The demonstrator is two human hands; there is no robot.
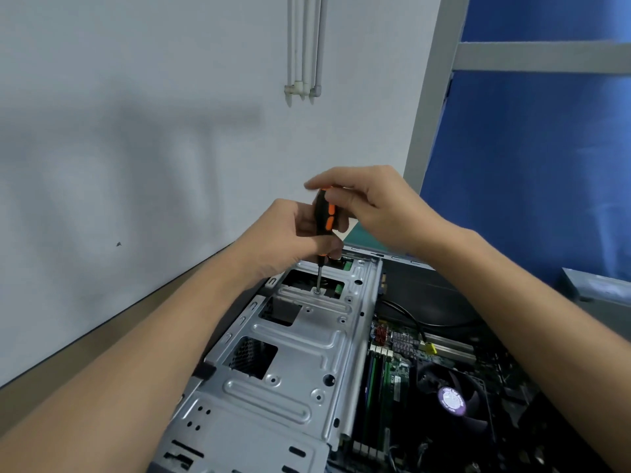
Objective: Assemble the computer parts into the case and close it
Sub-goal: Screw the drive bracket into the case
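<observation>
Both hands are on one screwdriver: the left hand is closed round the lower black-and-orange handle, the right hand pinches its cap from above. Its shaft stands nearly upright, tip seated in a screw on the silver drive cage of the open computer case, which lies on its side on the bench.

To do this well, I'd say keep the shaft square to the screw head, press down through the cap and turn with the lower fingers; a tilt would likely cam the tip out onto the sheet metal.

Room is generous above and toward the wall. Rightward the cage edge drops to the motherboard, a black cable and the CPU fan, so a slip that way looks costly.
</observation>
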